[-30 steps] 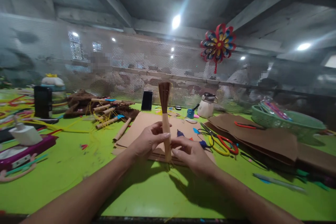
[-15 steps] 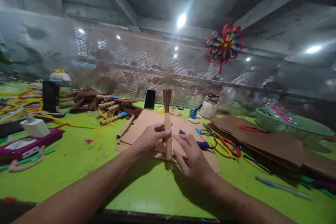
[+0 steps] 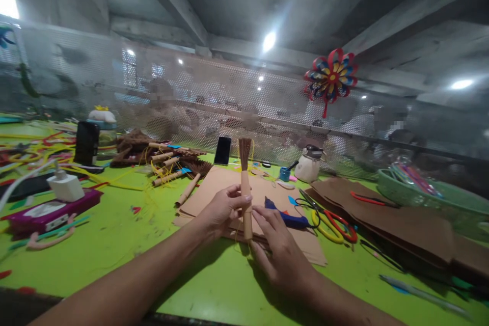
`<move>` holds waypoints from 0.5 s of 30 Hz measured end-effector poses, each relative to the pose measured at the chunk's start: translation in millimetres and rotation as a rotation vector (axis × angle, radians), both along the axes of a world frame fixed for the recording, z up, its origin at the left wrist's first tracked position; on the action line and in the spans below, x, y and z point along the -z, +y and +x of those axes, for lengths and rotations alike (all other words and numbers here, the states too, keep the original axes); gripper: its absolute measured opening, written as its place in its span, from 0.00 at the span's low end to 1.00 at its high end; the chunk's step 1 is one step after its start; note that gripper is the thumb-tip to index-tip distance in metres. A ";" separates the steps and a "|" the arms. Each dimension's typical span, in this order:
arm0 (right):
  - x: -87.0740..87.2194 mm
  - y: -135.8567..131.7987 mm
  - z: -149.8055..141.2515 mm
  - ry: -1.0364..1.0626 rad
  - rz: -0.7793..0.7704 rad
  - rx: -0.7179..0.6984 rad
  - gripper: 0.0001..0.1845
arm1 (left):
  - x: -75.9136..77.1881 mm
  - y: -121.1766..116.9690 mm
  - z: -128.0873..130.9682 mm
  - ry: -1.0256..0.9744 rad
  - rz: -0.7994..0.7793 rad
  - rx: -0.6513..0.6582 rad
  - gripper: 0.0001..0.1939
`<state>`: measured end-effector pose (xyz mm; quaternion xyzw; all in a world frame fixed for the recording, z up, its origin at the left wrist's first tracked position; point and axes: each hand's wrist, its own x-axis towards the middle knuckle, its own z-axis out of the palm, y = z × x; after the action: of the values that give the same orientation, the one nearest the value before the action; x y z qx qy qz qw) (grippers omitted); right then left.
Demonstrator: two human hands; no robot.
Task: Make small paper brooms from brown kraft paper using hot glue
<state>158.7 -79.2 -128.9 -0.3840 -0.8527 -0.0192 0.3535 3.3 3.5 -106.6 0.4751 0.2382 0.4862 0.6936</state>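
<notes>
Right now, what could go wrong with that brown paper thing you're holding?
The thin yellow string by the folded paper piece could snag on the right hand. The left hand might squeeze the paper tube out of shape. The blue glue gun lies close by, so a knuckle could bump it.

Beyond the paper stack [image 3: 218, 183], phone [image 3: 222, 150] (upright) blocking.

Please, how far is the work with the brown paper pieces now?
Several tube-handled pieces, piled on the left, look already done, but I cannot be sure. One pleated piece is in hand: the left hand holds its tube, the right hand is beside the lower part. Flat brown sheets on the right perhaps remain; the number left is unclear.
</notes>
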 end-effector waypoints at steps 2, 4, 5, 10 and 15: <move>-0.3 -0.5 -0.2 0.001 -0.002 -0.012 0.32 | 0.1 -0.2 0.6 0.022 -0.006 -0.027 0.16; -0.5 -0.2 0.0 0.027 -0.015 -0.012 0.30 | -0.7 -0.4 1.1 0.039 -0.023 -0.057 0.16; -0.2 0.4 0.4 0.056 -0.022 -0.003 0.28 | -1.3 -0.4 1.2 0.037 -0.028 -0.069 0.17; 5.8 9.7 6.9 0.245 -0.119 0.100 0.04 | -2.0 1.7 0.5 0.020 -0.021 -0.088 0.17; 7.4 16.5 11.2 0.232 -0.312 0.062 0.14 | -5.1 5.0 -3.8 0.025 -0.010 -0.104 0.14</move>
<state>169.9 -62.7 -136.3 -0.4597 -0.7868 0.1466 0.3849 -0.4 8.6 -101.5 0.4646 0.2735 0.5147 0.6666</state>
